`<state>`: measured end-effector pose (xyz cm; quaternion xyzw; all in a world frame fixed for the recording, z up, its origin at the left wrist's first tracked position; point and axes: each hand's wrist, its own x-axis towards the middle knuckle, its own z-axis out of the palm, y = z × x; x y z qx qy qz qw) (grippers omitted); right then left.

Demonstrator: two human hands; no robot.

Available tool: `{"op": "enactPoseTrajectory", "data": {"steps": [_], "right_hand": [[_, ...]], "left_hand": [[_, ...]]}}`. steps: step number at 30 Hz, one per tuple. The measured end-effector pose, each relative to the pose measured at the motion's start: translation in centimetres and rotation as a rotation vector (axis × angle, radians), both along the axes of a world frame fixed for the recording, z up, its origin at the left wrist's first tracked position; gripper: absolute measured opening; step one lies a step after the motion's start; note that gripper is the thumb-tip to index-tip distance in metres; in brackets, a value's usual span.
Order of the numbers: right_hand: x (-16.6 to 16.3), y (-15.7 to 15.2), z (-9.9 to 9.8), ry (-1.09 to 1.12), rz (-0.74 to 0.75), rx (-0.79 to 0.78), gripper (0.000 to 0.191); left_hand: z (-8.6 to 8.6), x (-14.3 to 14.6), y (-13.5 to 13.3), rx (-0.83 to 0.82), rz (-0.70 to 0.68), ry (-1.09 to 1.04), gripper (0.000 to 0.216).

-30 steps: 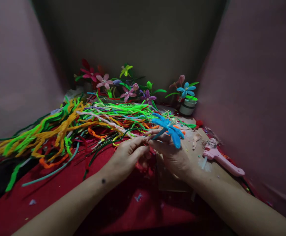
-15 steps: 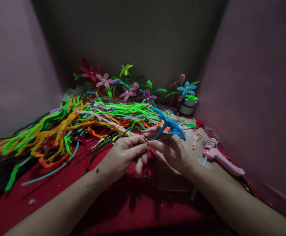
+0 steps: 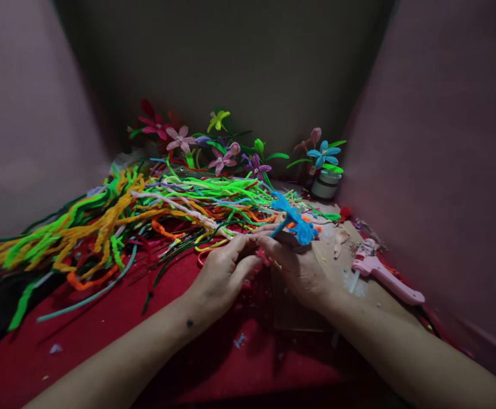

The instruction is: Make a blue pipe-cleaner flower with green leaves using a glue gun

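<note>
A blue pipe-cleaner flower (image 3: 292,216) sticks up from between the thumb and fingers of my right hand (image 3: 299,267), which is closed on its lower end. Its fuzzy petals lean to the right. Close against the right fingertips is my left hand (image 3: 222,270), its fingers bent and closed near the base of the flower. Whatever the left fingertips pinch is hidden behind them. Behind both hands lies a big heap of loose pipe cleaners (image 3: 213,190) in green, orange, pink and other colours.
Finished pipe-cleaner flowers (image 3: 182,139) stand along the back. A small jar (image 3: 326,184) sits at the back right. On the right, a pink glue gun (image 3: 386,278) rests on cardboard (image 3: 303,315). Scraps dot the red cloth (image 3: 154,352). Pink walls (image 3: 444,142) close in both sides.
The blue flower has turned and tilted in my right hand, its petals now pointing lower right. My left hand has rolled over and shifted slightly, and its lower fingers are now tucked from sight.
</note>
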<state>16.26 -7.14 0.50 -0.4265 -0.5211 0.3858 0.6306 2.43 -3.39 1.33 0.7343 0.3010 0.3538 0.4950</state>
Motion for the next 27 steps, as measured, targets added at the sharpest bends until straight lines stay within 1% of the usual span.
{"op": "enactPoseTrajectory", "data": {"steps": [1, 2, 4, 5, 7, 9, 12, 14, 17, 20, 22, 24, 25, 27], "right_hand": [[-0.1, 0.1, 0.1, 0.014, -0.012, 0.007, 0.01], [-0.1, 0.1, 0.1, 0.031, -0.012, 0.007, 0.009], [-0.1, 0.0, 0.1, 0.06, 0.034, -0.013, 0.01], [0.0, 0.0, 0.1, 0.068, 0.068, -0.026, 0.012], [0.1, -0.2, 0.3, 0.07, 0.122, -0.045, 0.018], [0.3, -0.4, 0.6, 0.038, 0.145, -0.043, 0.022], [0.6, -0.4, 0.9, -0.055, 0.129, -0.042, 0.018], [0.9, -0.1, 0.8, -0.093, 0.14, -0.055, 0.018], [1.2, 0.2, 0.0, -0.008, 0.201, -0.056, 0.023], [1.2, 0.2, -0.4, 0.101, 0.282, -0.034, 0.025], [1.0, 0.0, -0.3, 0.124, 0.299, -0.015, 0.024], [0.8, -0.3, 0.0, 0.11, 0.24, -0.016, 0.021], [0.7, -0.3, 0.0, 0.088, 0.19, -0.029, 0.018], [0.6, -0.3, 0.0, 0.056, 0.077, -0.059, 0.014]], "left_hand": [[0.0, 0.1, -0.1, 0.037, 0.047, -0.006, 0.007], [0.0, 0.1, -0.2, 0.036, 0.074, -0.015, 0.003], [0.2, 0.0, -0.2, -0.055, 0.077, -0.037, 0.01], [0.4, -0.1, -0.1, -0.122, 0.049, -0.054, 0.013], [0.7, -0.3, 0.1, -0.245, -0.038, -0.099, 0.014], [0.8, -0.5, 0.3, -0.341, -0.114, -0.144, 0.013], [0.7, -0.6, 0.7, -0.496, -0.215, -0.204, 0.012], [0.3, -0.6, 0.9, -0.596, -0.292, -0.242, 0.011], [-0.4, -0.6, 1.1, -0.724, -0.448, -0.282, 0.016], [-1.2, -0.6, 1.3, -0.806, -0.578, -0.338, 0.018], [-1.5, -0.7, 1.4, -0.827, -0.638, -0.338, 0.022], [-1.4, -0.7, 1.4, -0.795, -0.645, -0.288, 0.027], [-1.2, -0.6, 1.4, -0.74, -0.61, -0.248, 0.028], [-0.6, -0.4, 1.1, -0.557, -0.463, -0.155, 0.022]]}}
